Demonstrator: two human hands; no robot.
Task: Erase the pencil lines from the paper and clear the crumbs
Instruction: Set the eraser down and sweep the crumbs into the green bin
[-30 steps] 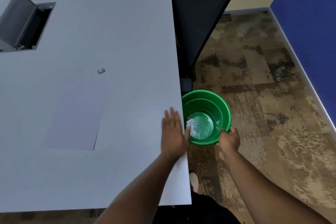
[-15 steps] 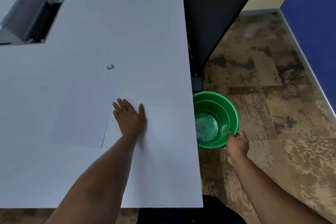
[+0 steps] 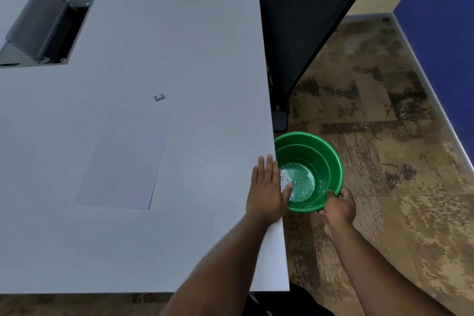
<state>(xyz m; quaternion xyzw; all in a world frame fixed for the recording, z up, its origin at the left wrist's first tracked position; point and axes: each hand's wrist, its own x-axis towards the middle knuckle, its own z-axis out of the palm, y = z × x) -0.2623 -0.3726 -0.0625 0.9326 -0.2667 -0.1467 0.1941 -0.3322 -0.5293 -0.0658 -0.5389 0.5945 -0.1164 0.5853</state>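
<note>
Sweeping crumbs off bench [image 3: 128,251] edge — left hand [image 3: 266,192] flat, fingers released | right hand [image 3: 338,206] gripping green bucket [image 3: 331,161] rim — catching them.

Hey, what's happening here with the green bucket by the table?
A person is clearing eraser crumbs off a white table. The left hand lies flat at the table's right edge, fingers out over the rim of a green bucket, as if sweeping into it. The right hand grips the bucket's near rim, holding it just below the edge. A sheet of paper lies flat further left, with a small eraser beyond it.
</note>
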